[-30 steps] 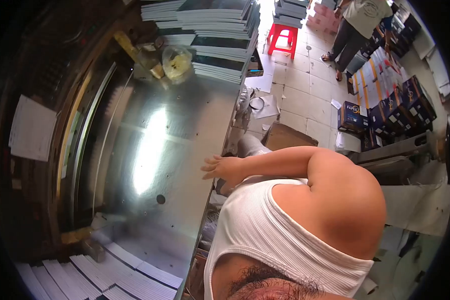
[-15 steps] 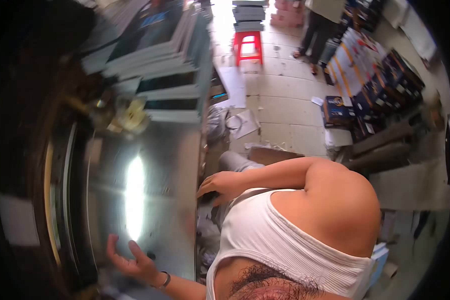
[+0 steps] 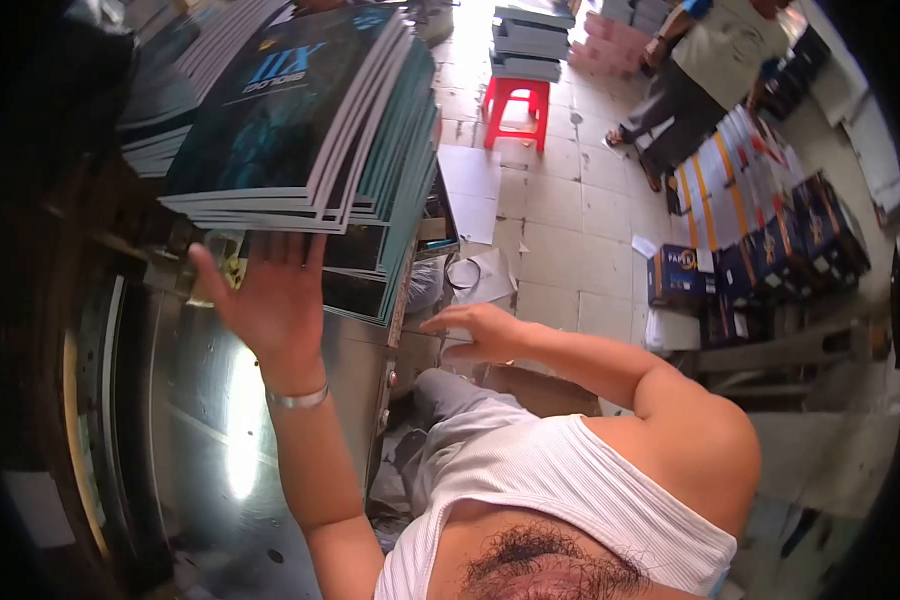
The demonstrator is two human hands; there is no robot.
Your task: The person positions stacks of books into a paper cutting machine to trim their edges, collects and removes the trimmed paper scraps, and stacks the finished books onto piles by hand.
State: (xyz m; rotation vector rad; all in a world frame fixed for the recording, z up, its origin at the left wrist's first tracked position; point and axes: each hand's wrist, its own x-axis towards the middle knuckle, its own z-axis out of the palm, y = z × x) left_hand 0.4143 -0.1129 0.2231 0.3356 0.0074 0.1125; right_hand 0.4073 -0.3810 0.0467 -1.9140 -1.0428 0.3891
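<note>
A stack of dark-covered booklets (image 3: pixel 270 120) with white and teal page edges rests on the metal work table (image 3: pixel 195 400). My left hand (image 3: pixel 275 300), wearing a bracelet, reaches to the near edge of this stack. Its fingers are stretched out and the thumb stands apart; the fingertips meet the lower edge of the upper booklets, partly hidden there. To the right of the table edge, my right hand (image 3: pixel 485 332) hangs in the air with fingers loosely extended, holding nothing.
A red stool (image 3: pixel 517 115) carries piled booklets (image 3: pixel 530 45) ahead. Another person (image 3: pixel 715 60) stands at the back right. Dark paper boxes (image 3: pixel 682 275) and a striped white stack (image 3: pixel 725 180) line the right side. Loose sheets (image 3: pixel 470 195) lie on the tiled floor.
My left hand has moved forward from low over the table to the booklet stack. My right hand has moved slightly forward and right, away from the table edge. The other person has shifted.
</note>
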